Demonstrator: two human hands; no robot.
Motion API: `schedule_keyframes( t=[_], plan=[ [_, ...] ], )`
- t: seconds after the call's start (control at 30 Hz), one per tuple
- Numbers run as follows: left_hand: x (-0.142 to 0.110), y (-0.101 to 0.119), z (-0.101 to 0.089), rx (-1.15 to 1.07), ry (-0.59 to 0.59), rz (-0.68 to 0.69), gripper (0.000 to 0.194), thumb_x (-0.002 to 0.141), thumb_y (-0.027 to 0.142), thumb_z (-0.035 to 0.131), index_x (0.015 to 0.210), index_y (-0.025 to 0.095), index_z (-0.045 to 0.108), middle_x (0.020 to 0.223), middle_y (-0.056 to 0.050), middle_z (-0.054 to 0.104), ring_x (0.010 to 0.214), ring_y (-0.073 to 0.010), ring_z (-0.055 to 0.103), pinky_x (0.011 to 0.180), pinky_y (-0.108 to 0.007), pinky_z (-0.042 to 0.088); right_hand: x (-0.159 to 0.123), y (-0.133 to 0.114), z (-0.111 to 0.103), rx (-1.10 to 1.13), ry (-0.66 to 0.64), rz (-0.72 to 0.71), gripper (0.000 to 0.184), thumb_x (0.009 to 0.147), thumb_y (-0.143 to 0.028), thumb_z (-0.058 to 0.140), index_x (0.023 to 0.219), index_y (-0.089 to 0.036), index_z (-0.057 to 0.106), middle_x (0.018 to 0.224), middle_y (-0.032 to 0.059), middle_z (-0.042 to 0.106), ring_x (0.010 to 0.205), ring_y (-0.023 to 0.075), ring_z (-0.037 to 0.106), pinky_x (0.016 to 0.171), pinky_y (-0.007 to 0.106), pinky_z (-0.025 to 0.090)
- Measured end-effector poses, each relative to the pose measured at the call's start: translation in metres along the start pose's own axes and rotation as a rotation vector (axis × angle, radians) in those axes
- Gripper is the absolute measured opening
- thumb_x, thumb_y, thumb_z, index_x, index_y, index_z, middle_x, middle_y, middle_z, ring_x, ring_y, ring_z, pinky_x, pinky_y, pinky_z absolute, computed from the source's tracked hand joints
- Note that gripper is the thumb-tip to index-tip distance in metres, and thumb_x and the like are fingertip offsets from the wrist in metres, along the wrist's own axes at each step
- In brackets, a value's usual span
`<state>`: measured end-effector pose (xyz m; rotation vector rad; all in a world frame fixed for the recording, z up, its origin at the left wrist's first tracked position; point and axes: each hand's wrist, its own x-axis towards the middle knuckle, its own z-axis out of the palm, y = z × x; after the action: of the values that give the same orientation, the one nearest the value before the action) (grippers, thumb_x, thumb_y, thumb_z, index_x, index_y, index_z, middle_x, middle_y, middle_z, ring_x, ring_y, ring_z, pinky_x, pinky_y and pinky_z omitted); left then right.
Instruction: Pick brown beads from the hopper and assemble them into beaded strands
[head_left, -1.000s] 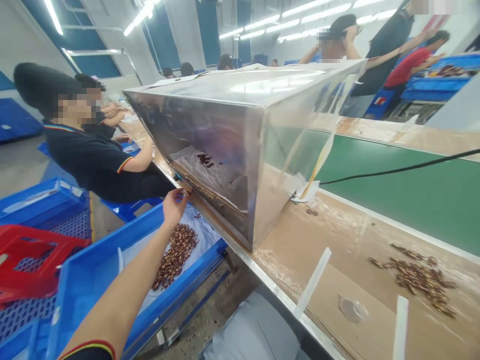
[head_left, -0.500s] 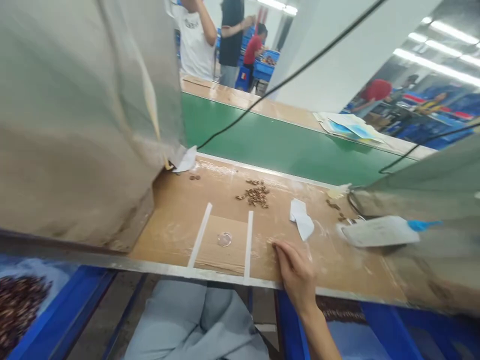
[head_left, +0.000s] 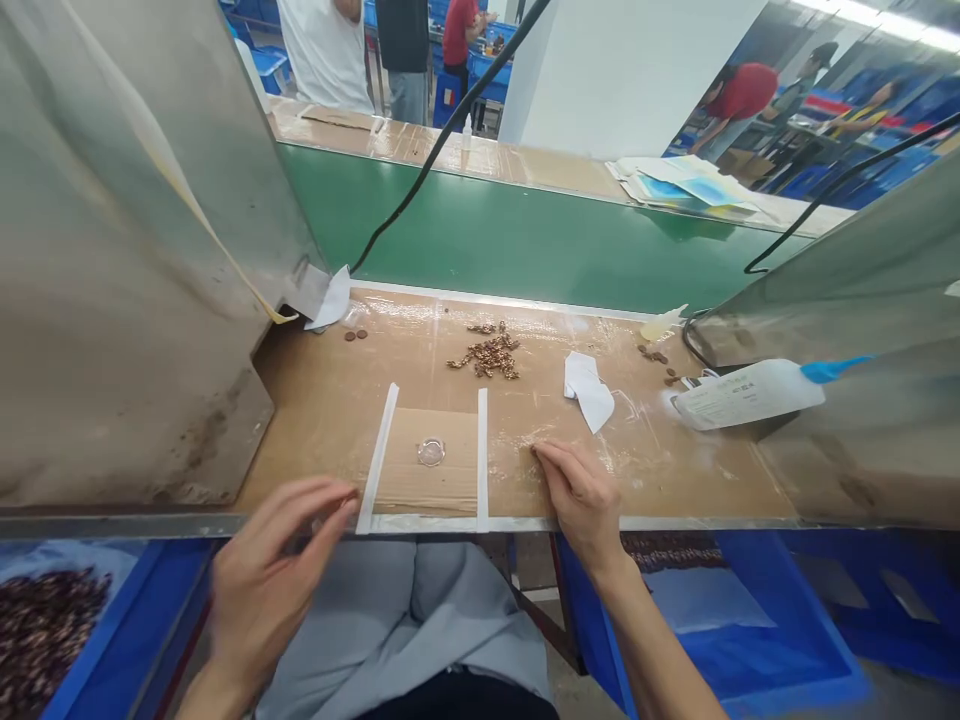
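My left hand [head_left: 277, 570] is at the table's front edge, left of a cardboard pad [head_left: 405, 490] framed by white strips. Its thumb and forefinger meet in a pinch; anything between them is too small to name. My right hand [head_left: 581, 495] rests on the tabletop right of the pad, fingertips pinched, with a tiny dark spot at their tips that I cannot make out. On the pad lies a small clear round piece [head_left: 431, 453]. Behind it is a loose heap of small shiny brown pieces [head_left: 491, 355].
A folded white paper [head_left: 589, 390] and a white bottle with blue nozzle [head_left: 750, 395] lie to the right. Metal panels [head_left: 127, 350] wall both sides. A green belt [head_left: 525, 235] runs behind. Blue bins [head_left: 135, 620] stand below the table; people work beyond.
My left hand has come into view from below, at the pad's left. My right hand keeps its pinch in about the same place on the table. The view has tilted down.
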<state>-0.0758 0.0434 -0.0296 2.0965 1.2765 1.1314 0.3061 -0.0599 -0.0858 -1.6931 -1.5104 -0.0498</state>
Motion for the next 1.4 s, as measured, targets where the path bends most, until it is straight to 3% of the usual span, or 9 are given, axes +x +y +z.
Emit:
schedule_keyframes(
  t=[0.2,0.4,0.53,0.63,0.7,0.83,1.0,1.13,1.4],
  plan=[
    [0.052,-0.011,0.052,-0.037,-0.174,0.134,0.014,0.118,0.030,0.074,0.119,0.026,0.088,0.120,-0.005,0.090,0.111,-0.0251,0.084,0.102,-0.039,0.065,0.000,-0.001,0.000,0.011,0.025,-0.009,0.023,0.124,-0.026,0.069,0.126,-0.027,0.091,0.122,0.0098,0.092,0.109,0.0274,0.089,0.103,0.044,0.075],
    [0.047,-0.015,0.061,0.006,-0.210,0.144,0.017,0.119,0.032,0.072,0.124,0.026,0.088,0.125,-0.008,0.091,0.122,-0.0297,0.082,0.110,-0.047,0.065,0.000,-0.002,0.000,0.005,0.051,-0.009,0.021,0.123,-0.022,0.072,0.128,-0.028,0.092,0.123,0.0083,0.092,0.110,0.0273,0.090,0.103,0.043,0.074],
    [0.032,-0.011,0.051,0.018,-0.114,0.015,0.027,0.115,0.038,0.079,0.139,0.027,0.084,0.141,-0.009,0.088,0.129,-0.0319,0.082,0.116,-0.050,0.065,0.002,-0.009,-0.004,0.012,0.059,-0.003,0.021,0.123,-0.023,0.072,0.127,-0.028,0.092,0.123,0.0079,0.092,0.109,0.0277,0.090,0.102,0.044,0.074],
    [0.012,0.007,0.039,0.023,0.104,-0.039,0.016,0.112,0.036,0.082,0.125,0.028,0.086,0.125,-0.005,0.088,0.115,-0.0285,0.083,0.109,-0.044,0.065,0.001,-0.031,-0.009,0.094,0.117,0.080,0.019,0.121,-0.021,0.075,0.125,-0.029,0.092,0.122,0.0064,0.092,0.110,0.0275,0.089,0.104,0.044,0.074],
    [-0.006,0.028,0.033,-0.073,0.141,-0.105,0.007,0.111,0.034,0.084,0.112,0.029,0.087,0.110,-0.002,0.087,0.101,-0.0243,0.082,0.099,-0.038,0.065,0.001,-0.054,-0.013,0.280,0.150,0.217,0.016,0.119,-0.021,0.079,0.122,-0.030,0.092,0.117,0.0048,0.092,0.108,0.0268,0.090,0.102,0.042,0.075],
    [-0.031,0.072,0.042,-0.455,-0.162,-0.441,0.017,0.111,0.045,0.086,0.106,0.029,0.090,0.101,-0.003,0.088,0.093,-0.0226,0.083,0.089,-0.033,0.071,-0.003,-0.101,-0.013,0.670,0.096,0.462,0.008,0.114,-0.022,0.086,0.116,-0.028,0.092,0.107,0.0038,0.092,0.089,0.0236,0.090,0.084,0.034,0.078],
    [-0.029,0.094,0.071,-0.942,-0.383,-0.638,0.025,0.106,0.049,0.094,0.112,0.025,0.091,0.099,-0.007,0.090,0.089,-0.0213,0.086,0.084,-0.029,0.074,-0.010,-0.129,-0.012,0.772,0.064,0.455,0.006,0.111,-0.024,0.092,0.112,-0.029,0.092,0.107,0.0043,0.091,0.094,0.0232,0.090,0.083,0.031,0.078],
    [-0.021,0.096,0.072,-1.083,-0.409,-0.602,0.025,0.105,0.044,0.096,0.101,0.021,0.088,0.096,-0.006,0.086,0.087,-0.0177,0.082,0.083,-0.025,0.070,-0.015,-0.132,-0.014,0.805,0.032,0.361,0.013,0.114,-0.019,0.088,0.116,-0.032,0.092,0.109,0.0033,0.090,0.098,0.0231,0.088,0.087,0.034,0.079],
    [-0.020,0.095,0.062,-0.952,-0.355,-0.360,0.009,0.111,0.026,0.088,0.103,0.024,0.084,0.105,-0.004,0.086,0.098,-0.0181,0.085,0.092,-0.025,0.069,-0.014,-0.133,-0.013,0.939,-0.003,0.338,0.006,0.114,-0.027,0.093,0.115,-0.033,0.094,0.108,0.0033,0.091,0.096,0.0205,0.088,0.083,0.028,0.077]
  ],
)
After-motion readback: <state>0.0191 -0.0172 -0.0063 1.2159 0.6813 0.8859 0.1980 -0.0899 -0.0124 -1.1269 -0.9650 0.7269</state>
